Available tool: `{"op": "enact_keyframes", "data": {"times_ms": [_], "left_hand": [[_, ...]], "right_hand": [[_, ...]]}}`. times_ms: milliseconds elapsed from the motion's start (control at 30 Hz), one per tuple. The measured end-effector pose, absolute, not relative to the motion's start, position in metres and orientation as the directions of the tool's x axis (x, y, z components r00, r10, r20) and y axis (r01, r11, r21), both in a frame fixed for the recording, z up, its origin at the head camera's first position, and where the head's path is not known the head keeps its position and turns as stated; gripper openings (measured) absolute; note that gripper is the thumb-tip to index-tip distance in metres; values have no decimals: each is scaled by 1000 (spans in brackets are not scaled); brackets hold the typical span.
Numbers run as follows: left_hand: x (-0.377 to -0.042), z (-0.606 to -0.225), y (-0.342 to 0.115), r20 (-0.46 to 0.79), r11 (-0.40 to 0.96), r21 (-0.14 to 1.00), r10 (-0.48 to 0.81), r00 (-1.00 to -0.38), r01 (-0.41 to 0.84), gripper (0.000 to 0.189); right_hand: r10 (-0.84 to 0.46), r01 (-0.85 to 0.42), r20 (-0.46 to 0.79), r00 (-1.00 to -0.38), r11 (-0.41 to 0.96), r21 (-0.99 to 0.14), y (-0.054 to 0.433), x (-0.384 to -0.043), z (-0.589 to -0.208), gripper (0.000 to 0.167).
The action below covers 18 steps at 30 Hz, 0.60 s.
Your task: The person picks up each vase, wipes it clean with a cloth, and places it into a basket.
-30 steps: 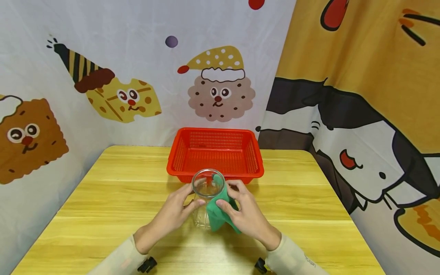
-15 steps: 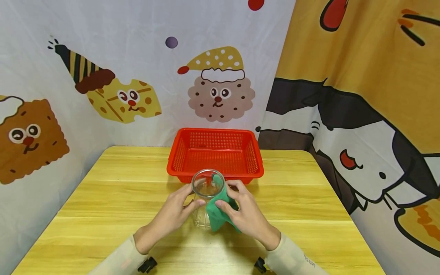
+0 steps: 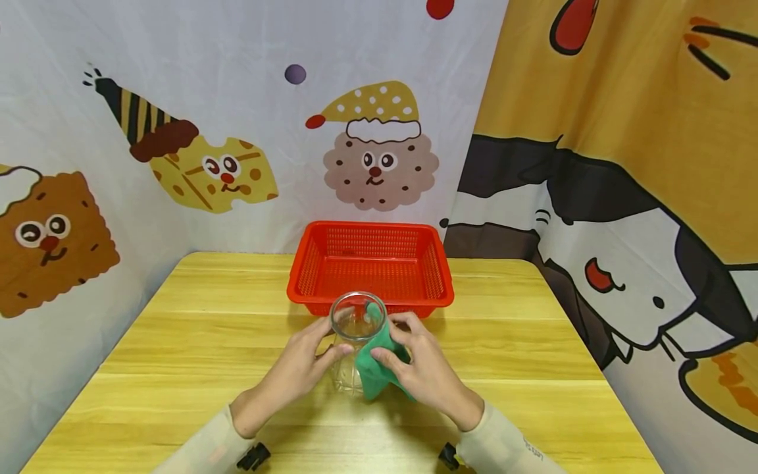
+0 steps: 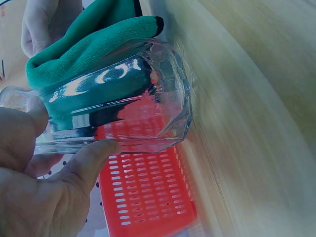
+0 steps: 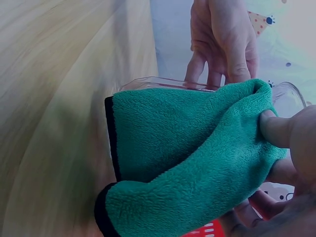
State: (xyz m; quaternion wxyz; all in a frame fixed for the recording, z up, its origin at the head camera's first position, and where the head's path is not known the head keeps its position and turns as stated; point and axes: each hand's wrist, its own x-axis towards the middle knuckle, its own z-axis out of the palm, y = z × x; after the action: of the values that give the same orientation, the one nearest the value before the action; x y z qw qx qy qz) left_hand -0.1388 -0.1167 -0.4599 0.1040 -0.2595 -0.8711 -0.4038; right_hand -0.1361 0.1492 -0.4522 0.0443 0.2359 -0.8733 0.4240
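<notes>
A clear glass jar [image 3: 348, 372] with a wide round mouth stands upright on the table, between both hands. My left hand [image 3: 301, 359] grips its left side, thumb toward me and fingers round the back. A green cloth [image 3: 373, 372] with dark edging drapes down the jar's right side. My right hand [image 3: 428, 365] pinches this cloth against the glass near the rim. In the left wrist view the jar [image 4: 133, 103] shows its faceted base close to the tabletop. The cloth [image 5: 182, 143] covers most of the jar in the right wrist view.
Just behind the jar, a red plastic basket [image 3: 441, 299] with perforated walls stands on the wooden table [image 3: 225, 316]. Printed cartoon curtains [image 3: 237, 39] hang behind the table and along its sides.
</notes>
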Motion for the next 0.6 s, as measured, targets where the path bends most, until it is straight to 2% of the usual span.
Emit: {"op": "enact_keyframes", "data": {"times_ms": [600], "left_hand": [[-139, -461, -117, 376, 545, 657, 363, -853, 521, 60]], "right_hand": [[-405, -449, 248, -880, 545, -708, 154, -139, -460, 65]]}}
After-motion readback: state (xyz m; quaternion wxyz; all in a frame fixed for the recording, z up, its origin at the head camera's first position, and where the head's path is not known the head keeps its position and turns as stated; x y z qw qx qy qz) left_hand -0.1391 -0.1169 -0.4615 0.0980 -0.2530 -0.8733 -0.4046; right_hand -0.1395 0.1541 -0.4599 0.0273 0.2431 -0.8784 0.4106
